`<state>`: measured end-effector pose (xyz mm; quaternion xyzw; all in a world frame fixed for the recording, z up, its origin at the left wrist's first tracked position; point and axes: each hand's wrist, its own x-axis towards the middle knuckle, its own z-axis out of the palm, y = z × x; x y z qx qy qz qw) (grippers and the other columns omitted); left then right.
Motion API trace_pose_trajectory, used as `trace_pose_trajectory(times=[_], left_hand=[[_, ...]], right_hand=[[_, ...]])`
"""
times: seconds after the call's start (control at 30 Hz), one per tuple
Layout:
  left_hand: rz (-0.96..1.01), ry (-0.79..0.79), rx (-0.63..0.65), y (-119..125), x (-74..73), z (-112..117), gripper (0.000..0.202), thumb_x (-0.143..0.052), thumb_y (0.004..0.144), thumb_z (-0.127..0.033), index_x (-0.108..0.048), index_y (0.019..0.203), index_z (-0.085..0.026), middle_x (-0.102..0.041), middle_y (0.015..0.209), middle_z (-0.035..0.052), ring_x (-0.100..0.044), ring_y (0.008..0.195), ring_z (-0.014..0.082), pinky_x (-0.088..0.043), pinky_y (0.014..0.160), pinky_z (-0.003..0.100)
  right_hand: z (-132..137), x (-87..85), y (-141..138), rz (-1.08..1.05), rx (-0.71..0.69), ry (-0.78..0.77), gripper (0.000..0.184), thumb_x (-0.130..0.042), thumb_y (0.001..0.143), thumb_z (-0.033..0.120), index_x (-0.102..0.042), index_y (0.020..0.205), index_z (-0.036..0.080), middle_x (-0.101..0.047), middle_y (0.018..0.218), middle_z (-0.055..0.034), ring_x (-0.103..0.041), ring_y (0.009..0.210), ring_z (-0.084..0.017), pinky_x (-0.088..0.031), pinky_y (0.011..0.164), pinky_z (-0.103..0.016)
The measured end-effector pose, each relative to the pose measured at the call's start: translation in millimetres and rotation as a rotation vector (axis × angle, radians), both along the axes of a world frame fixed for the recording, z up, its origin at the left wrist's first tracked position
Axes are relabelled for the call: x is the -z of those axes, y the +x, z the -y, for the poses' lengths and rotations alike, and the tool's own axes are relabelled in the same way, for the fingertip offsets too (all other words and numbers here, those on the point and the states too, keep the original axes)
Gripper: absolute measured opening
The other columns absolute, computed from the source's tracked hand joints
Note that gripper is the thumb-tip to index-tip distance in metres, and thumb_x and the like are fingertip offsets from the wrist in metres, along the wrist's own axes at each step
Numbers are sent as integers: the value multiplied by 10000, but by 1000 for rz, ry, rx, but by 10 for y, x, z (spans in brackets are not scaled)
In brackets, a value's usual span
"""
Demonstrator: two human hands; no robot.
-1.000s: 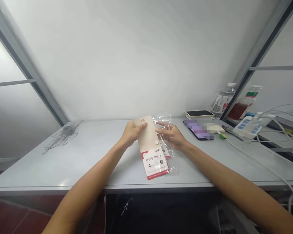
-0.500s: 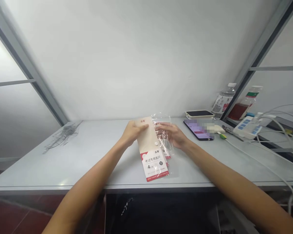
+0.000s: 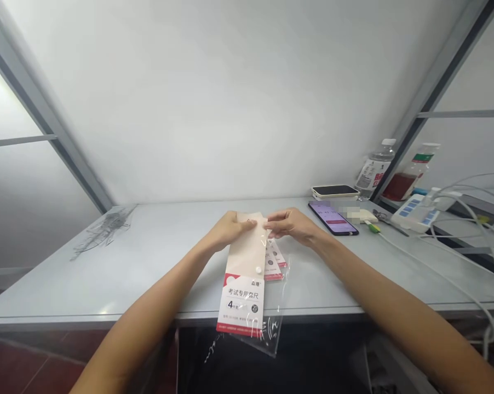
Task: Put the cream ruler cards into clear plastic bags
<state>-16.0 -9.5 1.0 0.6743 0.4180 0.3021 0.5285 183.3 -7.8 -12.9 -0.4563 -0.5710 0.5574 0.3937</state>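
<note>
A flat ruler-set pouch [image 3: 247, 246], cream above and white with red bands below, hangs tilted over the table's front edge. My left hand [image 3: 229, 227] grips its top, thumb across the front. My right hand [image 3: 292, 225] is closed in a pinch at the upper right edge, on the clear plastic bag [image 3: 274, 323] that shows beside and below the pouch. The exact overlap of bag and pouch under my fingers is hidden. Partly behind the pouch, more packs with red lower bands [image 3: 274, 269] lie fanned on the table.
To the right lie a lit phone [image 3: 333, 219], a second phone [image 3: 335, 191], a power strip [image 3: 417, 213] and white cables [image 3: 436, 273]. Two bottles, one clear [image 3: 374, 172], one with red liquid [image 3: 403, 183], stand behind. Dark scribble-like strands [image 3: 103, 232] show on the table's left.
The pouch has come down and toward me, its lower end now past the table edge. The clear bag now hangs down beside it. My right hand's fingers have closed at the pouch's upper edge.
</note>
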Motion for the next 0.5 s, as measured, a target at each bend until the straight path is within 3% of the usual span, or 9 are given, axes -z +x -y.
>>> trace_pose_trajectory(times=[0.27,0.5], left_hand=[[-115,16,63,-52,-110,33,287,-590,692,-420,-570,689,-134,-617,757,50,-569,669,162,-427,596,270],[-240,190,58,-66,-156,64,367,-536,704,-444,-330,549,-183,-349,553,-38,-325,502,86,-244,475,228]], right_hand=[[-6,17,-13,-23,37,-15,254,-797,553,327,-713,709,144,-692,682,-49,-650,579,-135,-513,527,-197],[-9,40,-25,23,49,38,236,-773,585,353,-721,720,166,-705,724,-46,-647,565,-124,-502,491,-182]])
